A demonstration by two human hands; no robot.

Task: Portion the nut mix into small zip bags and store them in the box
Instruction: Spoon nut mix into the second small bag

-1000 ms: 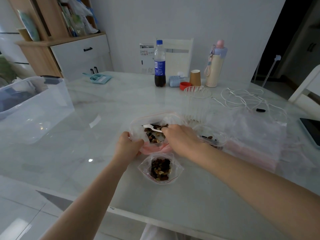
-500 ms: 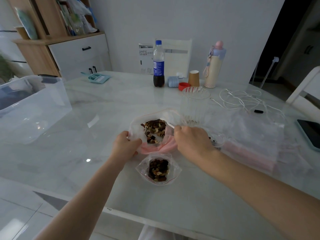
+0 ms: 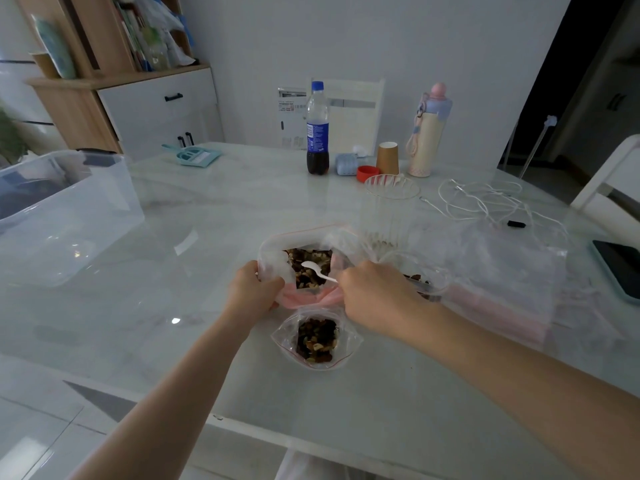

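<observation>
Nuts and dried fruit fill the large zip bag [image 3: 304,268] at mid-table, where your left hand [image 3: 254,289] pinches its limp film rim open and your right hand [image 3: 372,296] curls round a white plastic spoon [image 3: 317,270], its bowl over the mix. Film this soft likely slips and sags, so grip at the stiffer zip strip. Just nearer you lies a small zip bag [image 3: 317,339], crinkly and part filled; the clear rigid storage box [image 3: 62,209] stands well apart, far left.

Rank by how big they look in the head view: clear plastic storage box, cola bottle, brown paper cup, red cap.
1. Clear plastic storage box
2. Cola bottle
3. Brown paper cup
4. Red cap
The box sits nearer the camera, which exaggerates it.
</observation>
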